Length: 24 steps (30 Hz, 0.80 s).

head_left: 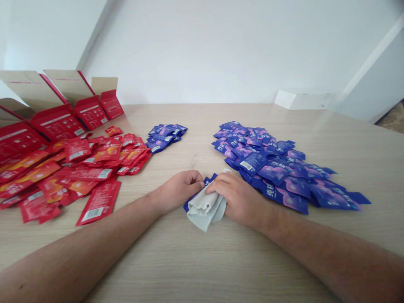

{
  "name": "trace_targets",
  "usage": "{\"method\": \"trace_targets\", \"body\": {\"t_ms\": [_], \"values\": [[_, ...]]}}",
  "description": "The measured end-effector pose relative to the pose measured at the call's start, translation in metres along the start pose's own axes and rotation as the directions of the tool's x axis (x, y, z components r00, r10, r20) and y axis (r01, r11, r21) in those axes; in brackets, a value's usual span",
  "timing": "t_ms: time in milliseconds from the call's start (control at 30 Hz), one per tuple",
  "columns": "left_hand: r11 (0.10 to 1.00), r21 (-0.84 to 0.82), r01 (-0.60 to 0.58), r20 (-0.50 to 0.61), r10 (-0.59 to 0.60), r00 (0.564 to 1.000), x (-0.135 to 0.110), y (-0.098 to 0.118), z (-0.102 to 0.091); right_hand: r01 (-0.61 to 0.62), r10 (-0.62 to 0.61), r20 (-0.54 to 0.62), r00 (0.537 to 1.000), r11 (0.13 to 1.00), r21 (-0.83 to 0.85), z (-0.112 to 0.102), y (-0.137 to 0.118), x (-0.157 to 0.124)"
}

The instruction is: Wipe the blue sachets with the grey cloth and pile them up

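My left hand pinches the left edge of a blue packet, low over the table in front of me. A crumpled white cloth is bunched in my right hand and lies against the packet's face, covering most of it. Just right of that hand spreads a large heap of blue and pink packets. A smaller pile of blue packets sits beyond my left hand. To the left lies a wide heap of red and orange packets.
Several open red cardboard boxes stand in a row along the left side, flaps up. A white box rests at the back right by the wall. Everything stands on a light wood table.
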<state>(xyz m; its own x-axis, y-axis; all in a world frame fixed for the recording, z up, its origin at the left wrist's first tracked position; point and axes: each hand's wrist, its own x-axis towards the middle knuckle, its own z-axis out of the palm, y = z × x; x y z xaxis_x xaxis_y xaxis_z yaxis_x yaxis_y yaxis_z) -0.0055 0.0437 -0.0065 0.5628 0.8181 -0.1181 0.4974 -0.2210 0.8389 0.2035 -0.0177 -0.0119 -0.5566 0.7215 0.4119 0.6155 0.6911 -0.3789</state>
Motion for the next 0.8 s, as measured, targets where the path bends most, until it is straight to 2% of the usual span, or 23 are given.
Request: {"method": "trace_targets", "body": {"t_ms": [67,200,367,533,700,800], "values": [[1.0,0.007,-0.008,-0.003,0.008,1.0,0.0,0.0,-0.0002,0.019,-0.019,0.011,1.0,1.0,0.004,-0.0001,-0.0005,-0.0001],[0.999,0.035,-0.026,-0.008,0.026,1.0,0.0004,0.0004,-0.0006,0.136,-0.138,0.056,0.989,0.99,0.03,0.0012,-0.0024,-0.0002],[1.0,-0.01,0.005,0.008,-0.005,1.0,0.0001,0.0005,0.0002,0.003,-0.003,-0.017,1.0,1.0,-0.001,0.002,0.0009,-0.0007],[0.999,0.037,-0.005,0.001,0.005,1.0,0.0003,0.0009,-0.0005,0.136,-0.137,0.059,0.989,0.991,0.016,0.0007,-0.0037,-0.0006],[1.0,-0.024,0.003,0.019,-0.003,1.0,-0.0005,0.0022,0.0008,-0.003,0.003,-0.01,1.0,1.0,0.001,0.0007,-0.0004,-0.0012],[1.0,0.008,-0.003,0.015,0.003,1.0,-0.0005,0.0029,0.0007,0.076,-0.076,0.013,0.997,0.997,0.0,0.0029,-0.0025,-0.0018]]}}
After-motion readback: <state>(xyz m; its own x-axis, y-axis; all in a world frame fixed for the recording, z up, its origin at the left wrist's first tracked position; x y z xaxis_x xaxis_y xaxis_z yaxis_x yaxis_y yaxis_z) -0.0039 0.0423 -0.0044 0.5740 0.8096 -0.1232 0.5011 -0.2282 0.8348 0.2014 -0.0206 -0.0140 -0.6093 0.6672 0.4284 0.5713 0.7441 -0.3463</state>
